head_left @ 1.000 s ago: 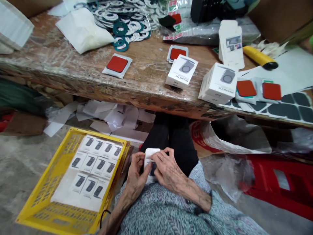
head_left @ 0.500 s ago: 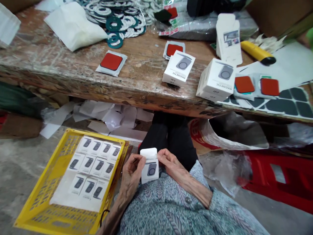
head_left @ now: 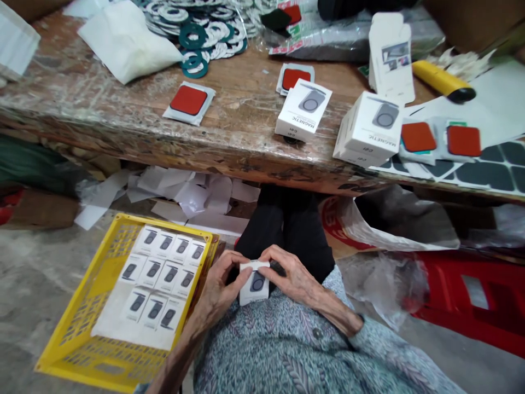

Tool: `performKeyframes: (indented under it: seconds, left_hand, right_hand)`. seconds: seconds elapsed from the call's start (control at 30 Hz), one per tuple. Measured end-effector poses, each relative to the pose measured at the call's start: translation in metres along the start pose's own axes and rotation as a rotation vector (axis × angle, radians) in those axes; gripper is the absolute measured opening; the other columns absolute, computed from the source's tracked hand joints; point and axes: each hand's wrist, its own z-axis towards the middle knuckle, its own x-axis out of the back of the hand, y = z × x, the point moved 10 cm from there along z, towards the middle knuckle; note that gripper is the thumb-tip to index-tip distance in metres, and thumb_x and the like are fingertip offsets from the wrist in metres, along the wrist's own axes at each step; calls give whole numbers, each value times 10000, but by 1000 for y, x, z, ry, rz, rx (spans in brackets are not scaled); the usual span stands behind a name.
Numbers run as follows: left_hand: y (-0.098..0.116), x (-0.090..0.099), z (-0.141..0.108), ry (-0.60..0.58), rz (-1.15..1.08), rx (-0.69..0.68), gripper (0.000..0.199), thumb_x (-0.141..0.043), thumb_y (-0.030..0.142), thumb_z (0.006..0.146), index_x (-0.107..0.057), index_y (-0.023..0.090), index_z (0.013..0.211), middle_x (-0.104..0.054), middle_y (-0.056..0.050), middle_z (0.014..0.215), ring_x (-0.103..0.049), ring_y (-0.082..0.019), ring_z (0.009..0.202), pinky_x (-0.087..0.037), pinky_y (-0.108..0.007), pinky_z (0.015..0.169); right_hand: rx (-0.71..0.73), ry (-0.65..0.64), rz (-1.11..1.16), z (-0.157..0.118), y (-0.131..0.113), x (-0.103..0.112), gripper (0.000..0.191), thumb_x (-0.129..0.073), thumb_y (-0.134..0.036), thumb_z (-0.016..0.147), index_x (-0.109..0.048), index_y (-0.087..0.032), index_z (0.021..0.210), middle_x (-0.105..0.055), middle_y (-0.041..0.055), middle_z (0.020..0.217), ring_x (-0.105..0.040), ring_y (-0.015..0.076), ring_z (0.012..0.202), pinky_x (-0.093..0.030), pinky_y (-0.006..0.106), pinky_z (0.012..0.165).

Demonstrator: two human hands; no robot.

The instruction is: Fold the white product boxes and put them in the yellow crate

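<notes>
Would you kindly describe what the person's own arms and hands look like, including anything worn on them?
Both hands, the left hand and the right hand, are bare, with no gloves, rings or watch visible. The forearms are uncovered. A pale blue-green patterned sleeve with leaf-like print covers the right upper arm, ending in a cuff.

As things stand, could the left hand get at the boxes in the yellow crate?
Probably yes. The yellow crate sits open-topped just beside the left hand, with nothing over its boxes. But both hands now hold the small white box, so it would have to let go.

Both hands (head_left: 262, 279) together, fingers pinched.
</notes>
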Motion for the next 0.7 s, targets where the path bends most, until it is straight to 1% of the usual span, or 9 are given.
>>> performKeyframes:
  seconds: [0.07, 0.13, 0.23, 0.33, 0.43, 0.5, 0.57, 0.63, 0.7]
  left_hand:
    - [-4, 0, 0, -6, 7, 65, 132, -666, 284, 824, -659, 205, 930, -671, -18, 878, -642, -162, 822, -519, -292, 768]
    - [-7, 1, 0, 13, -6, 132, 176, -665, 298, 828, -639, 208, 977, -677, 0, 826, -638, -147, 748, -523, -273, 712]
    - [-4, 0, 0, -16, 6, 138, 99, -617, 304, 880, -632, 206, 886, -647, 18, 739, -614, -127, 660, -503, -238, 619]
    - [20, -1, -3, -62, 111, -90, 121, -572, 230, 923, -651, 209, 835, -652, 10, 790, -641, -119, 732, -517, -227, 680]
    - [42, -1, -15, -63, 213, -345, 136, -578, 144, 913, -674, 229, 956, -666, -2, 907, -673, -121, 863, -536, -227, 782]
    - [44, 0, -20, -37, 259, -394, 163, -589, 125, 900, -672, 233, 990, -657, -6, 924, -673, -124, 872, -542, -229, 786]
    - [34, 1, -21, -10, 265, -324, 119, -587, 152, 903, -662, 225, 960, -650, -9, 895, -667, -133, 843, -546, -245, 767]
    - [13, 1, -18, 9, 200, -152, 61, -588, 224, 909, -626, 211, 955, -645, -13, 859, -663, -148, 799, -554, -266, 731]
    - [-9, -1, -18, 30, 114, 25, 112, -587, 314, 911, -577, 204, 933, -630, -9, 810, -654, -160, 740, -555, -285, 685]
  right_hand:
    - [-14, -2, -3, 4, -1, 1, 53, -580, -233, 945, -575, -206, 899, -599, 7, 889, -583, 147, 798, -465, 275, 695]
    - [-21, -4, -4, 8, -4, 4, 74, -567, -202, 936, -566, -201, 862, -582, -11, 830, -558, 129, 736, -428, 253, 645]
    - [-42, -27, 43, 10, -6, 6, 157, -529, -200, 959, -565, -196, 806, -580, -27, 770, -546, 115, 706, -408, 245, 644]
    - [-73, -34, 82, 9, -3, 7, 159, -531, -200, 960, -565, -196, 805, -583, -35, 760, -554, 114, 714, -415, 247, 663]
    - [-83, -18, 103, 3, 1, 5, 156, -553, -231, 972, -551, -200, 819, -591, -31, 784, -567, 119, 728, -430, 257, 681]
    - [-37, 6, 99, -2, -1, 2, 182, -531, -262, 1000, -546, -204, 829, -607, -10, 837, -585, 133, 776, -450, 272, 715]
    - [36, 34, 84, -7, -7, 0, 171, -499, -275, 1022, -554, -208, 874, -618, 20, 927, -600, 150, 853, -472, 288, 768]
    - [72, 38, 51, -11, -10, -4, 150, -471, -264, 1031, -554, -214, 916, -609, 39, 990, -600, 161, 902, -479, 299, 800]
    - [48, 35, 11, -12, -8, -6, 167, -444, -247, 1032, -533, -220, 894, -594, 40, 983, -592, 162, 887, -476, 302, 791]
